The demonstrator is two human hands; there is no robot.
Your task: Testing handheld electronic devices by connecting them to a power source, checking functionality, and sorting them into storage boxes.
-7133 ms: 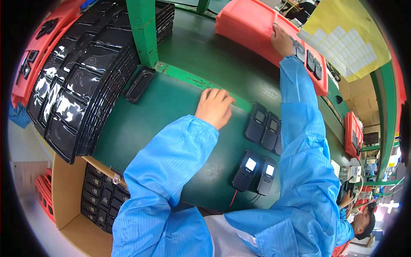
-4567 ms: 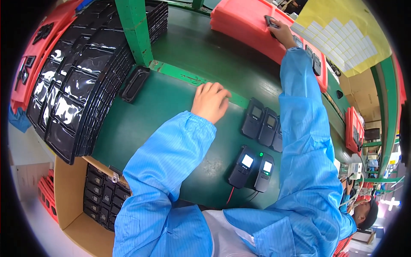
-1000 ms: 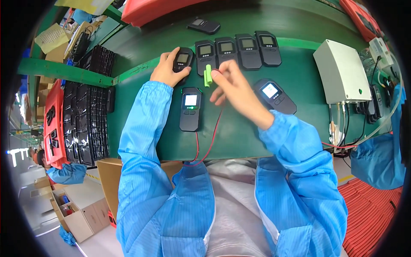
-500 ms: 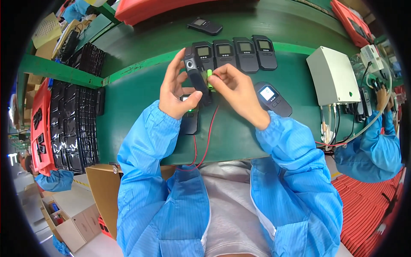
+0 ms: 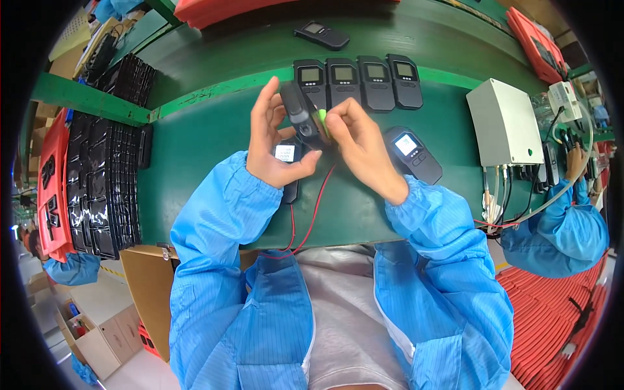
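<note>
My left hand [image 5: 270, 149] grips a black handheld device [image 5: 297, 110], tilted on edge above the bench, fingers behind it and thumb at its lower end. Against the side facing right, my right hand [image 5: 359, 146] pinches a bright green cylinder, apparently a battery [image 5: 322, 116]; its far end is hidden by the device. Partly under my left hand lies another black device with a lit white screen [image 5: 285, 153]. A red wire [image 5: 320, 203] loops from the bench's front edge up toward my right hand. To the right lies a black device with a lit screen [image 5: 414, 155].
Several black devices [image 5: 376, 88] stand in a row along the green ledge, one more [image 5: 322, 35] lying behind. Stacked black trays [image 5: 104, 182] flank the left. At right are a white box [image 5: 506, 123] with cables and a co-worker's blue sleeve [image 5: 552, 231].
The held device has tipped, its lower end turning toward me, while my right fingers stay on the green cylinder. The device below my left hand now shows a lit white screen.
</note>
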